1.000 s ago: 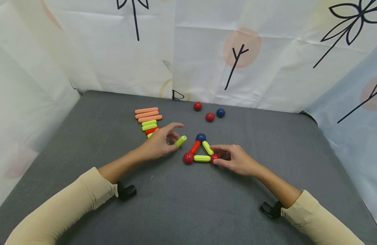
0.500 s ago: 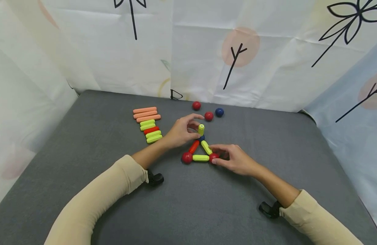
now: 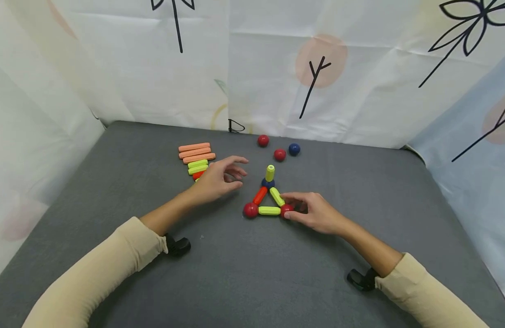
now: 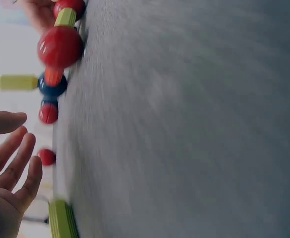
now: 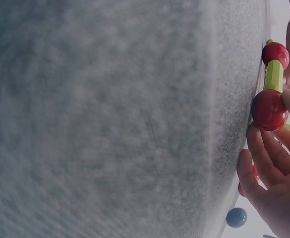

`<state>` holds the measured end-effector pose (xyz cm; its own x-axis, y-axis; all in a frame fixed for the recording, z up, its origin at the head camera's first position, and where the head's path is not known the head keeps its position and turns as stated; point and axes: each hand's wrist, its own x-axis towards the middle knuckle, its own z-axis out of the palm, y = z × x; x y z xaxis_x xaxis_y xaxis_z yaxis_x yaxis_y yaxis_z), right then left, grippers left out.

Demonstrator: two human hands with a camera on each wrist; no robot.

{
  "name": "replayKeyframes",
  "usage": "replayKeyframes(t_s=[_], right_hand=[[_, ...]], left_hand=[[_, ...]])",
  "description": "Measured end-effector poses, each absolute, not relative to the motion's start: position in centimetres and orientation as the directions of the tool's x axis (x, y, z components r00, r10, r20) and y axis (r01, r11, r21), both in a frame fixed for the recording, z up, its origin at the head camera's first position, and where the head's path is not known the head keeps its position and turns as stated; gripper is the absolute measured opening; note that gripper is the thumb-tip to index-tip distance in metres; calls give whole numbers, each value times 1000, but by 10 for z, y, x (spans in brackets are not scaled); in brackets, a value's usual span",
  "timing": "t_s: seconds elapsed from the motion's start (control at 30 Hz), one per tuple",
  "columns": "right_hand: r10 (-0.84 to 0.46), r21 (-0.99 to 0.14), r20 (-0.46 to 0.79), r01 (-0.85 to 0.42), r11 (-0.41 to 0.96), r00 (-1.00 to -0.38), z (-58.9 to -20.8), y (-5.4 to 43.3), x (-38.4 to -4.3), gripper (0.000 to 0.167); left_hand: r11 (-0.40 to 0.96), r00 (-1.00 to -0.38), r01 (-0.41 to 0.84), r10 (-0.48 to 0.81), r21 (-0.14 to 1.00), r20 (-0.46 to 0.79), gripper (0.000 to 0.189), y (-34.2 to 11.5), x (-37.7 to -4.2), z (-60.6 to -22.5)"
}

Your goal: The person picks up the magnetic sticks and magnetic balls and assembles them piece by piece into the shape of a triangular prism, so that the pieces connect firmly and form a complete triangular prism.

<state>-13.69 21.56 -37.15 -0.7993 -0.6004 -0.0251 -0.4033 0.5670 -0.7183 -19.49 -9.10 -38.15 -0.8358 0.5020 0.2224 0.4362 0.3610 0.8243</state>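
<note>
A flat triangle of balls and short rods lies on the table. A red ball [image 3: 250, 210] forms its left corner, a blue ball [image 3: 267, 183] its far corner. One red rod [image 3: 260, 195] and two yellow-green rods make the sides. Upright on the blue ball stands another yellow-green rod [image 3: 270, 173]. My right hand [image 3: 315, 213] pinches the red ball [image 5: 271, 110] at the right corner between thumb and fingers. My left hand [image 3: 217, 182], holding nothing, hovers by the row of loose rods with its fingers spread; it partly hides the nearer ones.
Three orange rods [image 3: 196, 152] lie at the far left end of the row, followed by yellow-green rods [image 3: 198, 167] and a red rod [image 3: 198, 175]. Behind the triangle lie two loose red balls [image 3: 279, 155] and a blue ball [image 3: 294, 149]. A patterned white cloth [image 3: 264, 82] stands at the back.
My left hand carried a yellow-green rod to the blue ball, let it go standing there, then moved back left towards the rod row. The right hand has stayed on the red ball.
</note>
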Motion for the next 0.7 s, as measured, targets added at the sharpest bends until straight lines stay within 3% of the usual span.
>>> replayKeyframes(t_s=[0.37, 0.7], right_hand=[[-600, -721, -33, -396, 568, -799, -372, 217, -137, 49], [-601, -723, -28, -399, 564, -798, -372, 217, -137, 48]], left_hand=[[441, -853, 464, 456, 768, 253, 51, -151, -180, -379], [618, -823, 552, 510, 560, 249, 47, -163, -176, -384]])
